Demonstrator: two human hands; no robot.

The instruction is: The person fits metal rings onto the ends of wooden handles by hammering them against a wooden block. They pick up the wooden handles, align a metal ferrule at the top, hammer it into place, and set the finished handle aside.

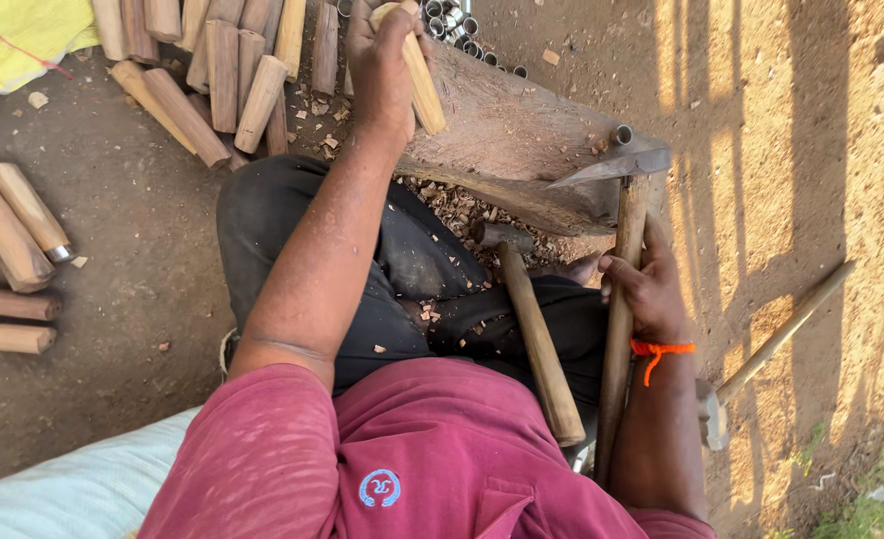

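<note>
1. We have the left hand (382, 70) clamped round a pale wooden peg (417, 70), held tilted over the far end of the wooden block (522, 140).
2. Right hand (647, 289) is closed on the adze handle (619, 329), just off the block's right end; the metal blade (612, 165) lies on the block's right corner, point facing left.
3. A hammer (532, 329) rests across our lap, head near the block's front edge, handle towards us, touched by neither hand.
4. Wood chips (452, 205) are piled along the block's front edge and on the dark trousers (292, 210).
5. Pile of rough pegs (222, 70) sits on the ground left of the block; metal rings (452, 20) at its far end.
6. Finished handles (13, 230) with ferrules lie on the ground well to the left.
7. A second hammer (761, 349) lies on the ground to the right.
</note>
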